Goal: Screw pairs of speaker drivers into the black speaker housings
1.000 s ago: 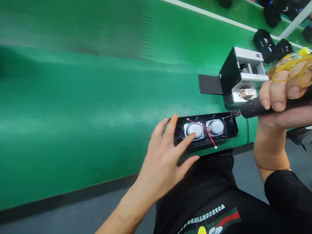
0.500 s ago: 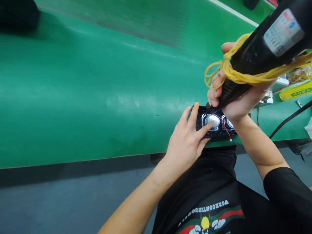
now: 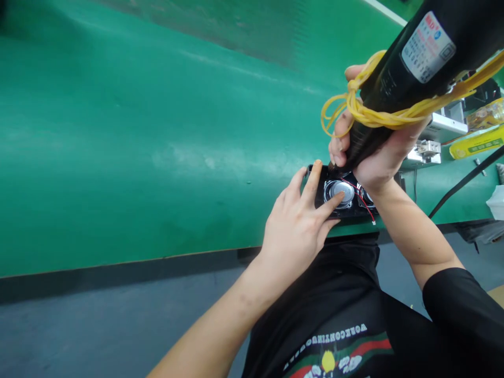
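A black speaker housing [image 3: 321, 202] lies at the table's front edge, with two round silver-and-black speakers, one of them the left speaker [image 3: 342, 194]. My left hand [image 3: 297, 218] grips the housing's left end, fingers spread, one fingertip on that speaker and the thumb at the near edge. My right hand [image 3: 378, 163] is wrapped around a black electric screwdriver [image 3: 397, 86], held tilted. Its tip is at the housing's far edge; the exact contact point is too small to tell. A yellow cord [image 3: 394, 119] is tied round the screwdriver. My right wrist partly hides the second speaker.
A thin red-and-black wire [image 3: 366, 205] with a white plug crosses the housing. On the right are metal fixtures [image 3: 427, 152], a yellow package [image 3: 478, 144], a black cable [image 3: 464, 181] and a white scrap [image 3: 496, 202]. The green table [image 3: 137, 157] extends left.
The view has shifted slightly, so the screwdriver appears a little further left and its label is sharper. Both hands keep their hold; the housing stays at the table edge.
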The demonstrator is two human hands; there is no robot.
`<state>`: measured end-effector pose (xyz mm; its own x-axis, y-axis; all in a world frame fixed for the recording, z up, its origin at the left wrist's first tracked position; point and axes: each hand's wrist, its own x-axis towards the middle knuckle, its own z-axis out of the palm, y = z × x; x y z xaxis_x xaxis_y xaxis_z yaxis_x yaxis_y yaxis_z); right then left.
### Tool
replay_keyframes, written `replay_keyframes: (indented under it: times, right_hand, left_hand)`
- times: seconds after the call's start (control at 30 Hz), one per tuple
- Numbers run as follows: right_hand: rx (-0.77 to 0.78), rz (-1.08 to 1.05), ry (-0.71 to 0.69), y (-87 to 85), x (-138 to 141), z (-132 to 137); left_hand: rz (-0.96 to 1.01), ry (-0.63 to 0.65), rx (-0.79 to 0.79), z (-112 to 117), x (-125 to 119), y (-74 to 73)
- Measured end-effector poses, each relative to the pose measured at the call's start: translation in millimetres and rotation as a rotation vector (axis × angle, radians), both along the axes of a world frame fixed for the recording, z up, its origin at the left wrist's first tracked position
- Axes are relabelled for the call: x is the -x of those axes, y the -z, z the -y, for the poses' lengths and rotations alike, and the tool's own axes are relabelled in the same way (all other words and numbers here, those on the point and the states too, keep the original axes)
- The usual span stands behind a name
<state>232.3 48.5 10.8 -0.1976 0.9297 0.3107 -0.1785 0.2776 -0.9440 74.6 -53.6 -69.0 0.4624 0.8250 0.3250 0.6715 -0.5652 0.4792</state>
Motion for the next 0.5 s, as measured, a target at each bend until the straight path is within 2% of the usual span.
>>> replay_keyframes:
  times: [0.1,0.2,0.33,0.5]
  right_hand:
    - [0.069,-0.131,-0.057,-1.9,3.2,0.8]
    - [0.074,-0.225,-0.015,0.2,7.4,0.9]
    - [0.012,-0.125,-0.051,4.3,6.0,-0.3]
    - [0.015,-0.063,-0.066,9.1,3.3,-0.6]
  left_hand:
    - [-0.004,0.001,0.003,-0.4,0.1,-3.6]
    - [0.006,0.005,-0.007,-0.2,0.1,-3.7]
    - [0.015,0.003,0.006,0.2,0.0,-0.6]
    - [0.019,0.001,0.015,0.3,0.7,1.5]
